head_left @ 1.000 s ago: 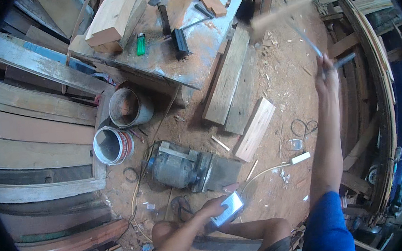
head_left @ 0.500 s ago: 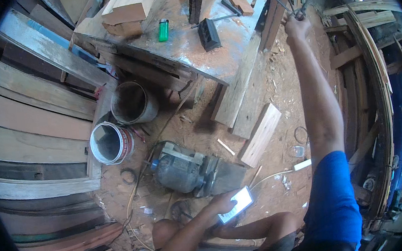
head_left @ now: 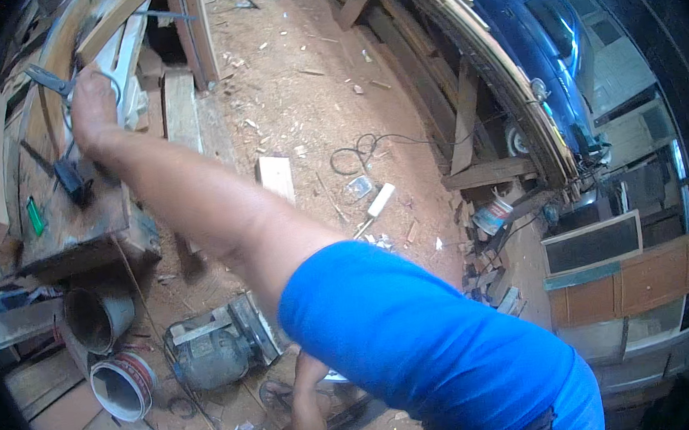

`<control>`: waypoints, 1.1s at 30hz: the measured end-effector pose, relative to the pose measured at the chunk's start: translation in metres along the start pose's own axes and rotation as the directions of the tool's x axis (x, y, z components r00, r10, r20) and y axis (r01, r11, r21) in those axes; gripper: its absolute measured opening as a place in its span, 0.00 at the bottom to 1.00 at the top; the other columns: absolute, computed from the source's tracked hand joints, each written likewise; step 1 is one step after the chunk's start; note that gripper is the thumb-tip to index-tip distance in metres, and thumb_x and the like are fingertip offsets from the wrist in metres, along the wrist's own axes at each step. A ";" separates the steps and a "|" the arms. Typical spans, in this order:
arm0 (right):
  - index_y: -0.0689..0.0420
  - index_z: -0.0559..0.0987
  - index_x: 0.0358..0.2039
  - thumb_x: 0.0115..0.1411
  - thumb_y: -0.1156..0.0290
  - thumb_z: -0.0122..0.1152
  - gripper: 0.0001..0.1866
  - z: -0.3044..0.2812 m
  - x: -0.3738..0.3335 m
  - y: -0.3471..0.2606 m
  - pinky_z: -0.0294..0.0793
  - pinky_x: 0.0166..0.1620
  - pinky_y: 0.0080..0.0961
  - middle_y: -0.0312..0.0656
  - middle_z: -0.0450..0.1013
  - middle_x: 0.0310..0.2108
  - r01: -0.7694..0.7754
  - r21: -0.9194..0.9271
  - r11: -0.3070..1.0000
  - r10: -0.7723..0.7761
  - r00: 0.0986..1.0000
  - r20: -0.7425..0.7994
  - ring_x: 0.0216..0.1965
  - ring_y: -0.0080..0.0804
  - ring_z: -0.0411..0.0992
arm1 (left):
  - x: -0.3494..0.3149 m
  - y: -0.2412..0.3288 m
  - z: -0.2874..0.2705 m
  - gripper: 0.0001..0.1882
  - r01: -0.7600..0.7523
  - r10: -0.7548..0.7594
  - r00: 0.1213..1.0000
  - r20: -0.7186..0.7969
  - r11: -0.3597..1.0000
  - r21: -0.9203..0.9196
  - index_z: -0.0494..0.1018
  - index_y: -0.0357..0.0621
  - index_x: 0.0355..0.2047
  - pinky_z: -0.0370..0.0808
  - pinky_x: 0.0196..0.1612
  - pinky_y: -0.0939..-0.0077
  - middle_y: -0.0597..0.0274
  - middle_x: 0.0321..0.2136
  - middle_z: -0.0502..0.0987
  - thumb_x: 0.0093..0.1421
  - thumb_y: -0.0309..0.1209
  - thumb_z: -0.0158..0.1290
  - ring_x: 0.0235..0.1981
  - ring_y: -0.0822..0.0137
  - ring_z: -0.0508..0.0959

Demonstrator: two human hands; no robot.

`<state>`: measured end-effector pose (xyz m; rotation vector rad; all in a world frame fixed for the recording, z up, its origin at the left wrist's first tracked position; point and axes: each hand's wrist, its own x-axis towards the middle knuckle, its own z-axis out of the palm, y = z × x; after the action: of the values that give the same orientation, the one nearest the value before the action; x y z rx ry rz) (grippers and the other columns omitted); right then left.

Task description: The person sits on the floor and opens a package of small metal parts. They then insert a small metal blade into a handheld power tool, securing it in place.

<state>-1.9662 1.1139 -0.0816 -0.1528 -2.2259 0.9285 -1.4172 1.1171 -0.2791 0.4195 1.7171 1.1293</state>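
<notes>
My right arm in a blue sleeve stretches across to the far left, over a workbench [head_left: 53, 257]. My right hand [head_left: 95, 106] is closed on a grey metal tool [head_left: 47, 79] with a forked end; blur hides its exact kind. Beside that hand lie wooden pieces, and a dark block-shaped tool [head_left: 73, 180] rests on the bench below it. A green lighter [head_left: 35, 216] lies near the bench's front edge. Low in the view, my left hand [head_left: 312, 368] is partly covered by the blue sleeve. It grips a phone [head_left: 336, 376], of which only a pale edge shows.
A dusty motor [head_left: 214, 357] lies on the dirt floor, near a bucket [head_left: 96, 323] and a white paint pail [head_left: 122, 388]. A wood offcut [head_left: 275, 178], a white power strip [head_left: 381, 200] and a cable lie further right. Stacked timber [head_left: 467, 114] lines the right, with a blue vehicle [head_left: 524, 19] behind.
The view has swung right, bringing the vehicle and more floor into sight. My right arm now reaches left over the bench, still holding the tool. The phone has become mostly hidden behind my sleeve.
</notes>
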 end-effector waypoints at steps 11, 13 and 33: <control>0.71 0.67 0.54 0.57 0.76 0.56 0.25 0.025 0.004 0.015 0.74 0.52 0.36 0.52 0.72 0.47 -0.083 -0.401 0.912 0.030 0.990 -0.136 0.53 0.43 0.70 | -0.036 -0.023 0.061 0.31 0.097 -0.100 0.995 -0.025 0.989 -0.111 0.64 0.50 0.64 0.70 0.58 0.60 0.43 0.55 0.74 0.60 0.36 0.53 0.55 0.47 0.75; 0.71 0.66 0.57 0.59 0.75 0.55 0.26 0.024 0.016 0.034 0.73 0.53 0.35 0.53 0.71 0.48 -0.095 -0.367 0.925 0.072 0.994 -0.077 0.53 0.44 0.70 | -0.036 -0.030 0.070 0.30 0.082 -0.085 0.996 -0.023 0.990 -0.113 0.65 0.49 0.64 0.70 0.58 0.59 0.43 0.55 0.75 0.60 0.37 0.53 0.56 0.46 0.75; 0.64 0.76 0.31 0.56 0.79 0.64 0.05 -0.489 -0.247 0.240 0.77 0.33 0.23 0.46 0.77 0.28 -0.817 0.123 0.564 0.799 0.577 0.169 0.31 0.32 0.78 | -0.048 0.006 0.040 0.30 0.095 -0.089 0.995 0.041 0.981 -0.170 0.63 0.50 0.65 0.69 0.59 0.59 0.43 0.56 0.74 0.64 0.40 0.54 0.58 0.48 0.74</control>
<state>-1.5007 1.4842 -0.1408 -1.1612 -2.1009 1.6518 -1.3623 1.1059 -0.2503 0.2479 1.5797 1.1854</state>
